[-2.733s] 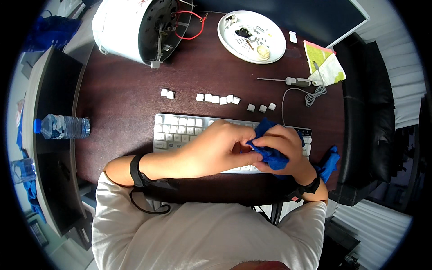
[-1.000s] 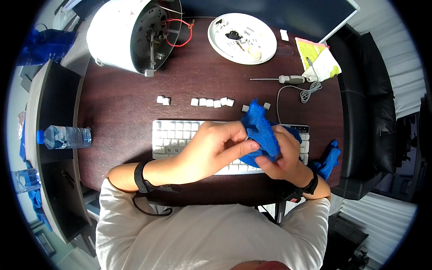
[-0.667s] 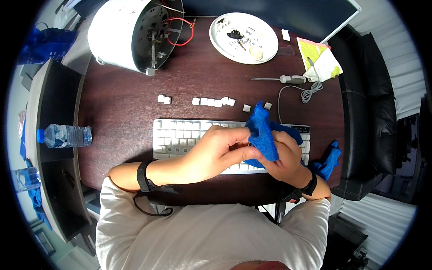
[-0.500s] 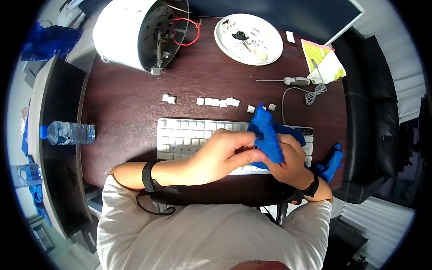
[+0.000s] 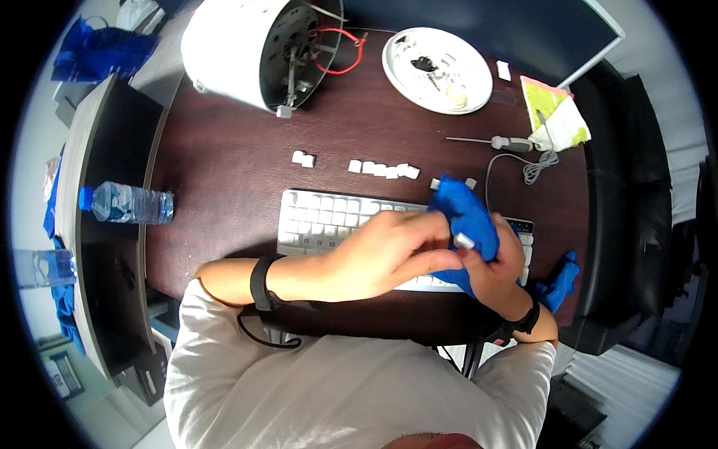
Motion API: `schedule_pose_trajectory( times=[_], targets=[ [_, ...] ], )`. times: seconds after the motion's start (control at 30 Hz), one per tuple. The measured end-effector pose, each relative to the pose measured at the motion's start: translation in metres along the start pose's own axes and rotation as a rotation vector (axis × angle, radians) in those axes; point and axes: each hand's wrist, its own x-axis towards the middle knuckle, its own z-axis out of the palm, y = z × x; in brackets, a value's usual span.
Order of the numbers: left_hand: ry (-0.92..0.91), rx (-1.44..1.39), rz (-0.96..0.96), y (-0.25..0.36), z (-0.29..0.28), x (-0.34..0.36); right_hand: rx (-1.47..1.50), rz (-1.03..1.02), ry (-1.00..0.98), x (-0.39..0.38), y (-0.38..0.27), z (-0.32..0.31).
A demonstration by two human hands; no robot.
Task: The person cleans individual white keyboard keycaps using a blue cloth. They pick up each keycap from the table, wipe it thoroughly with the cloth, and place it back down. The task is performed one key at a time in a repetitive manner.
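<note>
Both hands meet over the right part of a white keyboard (image 5: pixel 329 223) on a dark wooden desk (image 5: pixel 224 172). My left hand (image 5: pixel 389 253) pinches a small white keycap (image 5: pixel 464 241) at its fingertips and presses it against a blue cloth (image 5: pixel 464 213). My right hand (image 5: pixel 499 271) grips that cloth from below, and the cloth bunches upward above it. The hands and cloth hide the keyboard's right half.
Loose white keycaps (image 5: pixel 381 169) lie in a row behind the keyboard. Farther back are an opened white round appliance (image 5: pixel 239 45) with red wires, a white plate (image 5: pixel 436 60) of small parts, a screwdriver (image 5: pixel 499 142) and a yellow-green packet (image 5: pixel 555 112). A water bottle (image 5: pixel 123 203) lies left, another blue cloth (image 5: pixel 557 280) right.
The blue cloth has been lifted from a crumpled bunch near the desk's front to stand higher over the keyboard. A white keycap now shows at my left fingertips.
</note>
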Motion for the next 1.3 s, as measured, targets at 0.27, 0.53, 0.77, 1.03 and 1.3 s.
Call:
schedule_pose_trajectory(
  times=[0.27,0.53,0.77,1.03,1.3],
  targets=[
    [0.175,0.406,0.399,0.001,-0.001,0.008,0.47,0.258,-0.089,0.004,-0.002,0.003],
    [0.156,0.275,0.177,0.014,-0.007,0.003,0.592,0.392,-0.13,0.013,-0.004,-0.002],
    [0.295,0.443,-0.06,0.0,-0.065,-0.012,0.538,0.408,0.006,0.011,-0.011,-0.022],
    [0.122,0.906,-0.172,-0.065,-0.108,-0.025,0.509,0.406,0.583,-0.017,-0.007,-0.064],
    [0.073,0.829,-0.137,-0.097,-0.114,-0.017,0.258,0.48,0.583,-0.02,-0.022,-0.094]
  ],
)
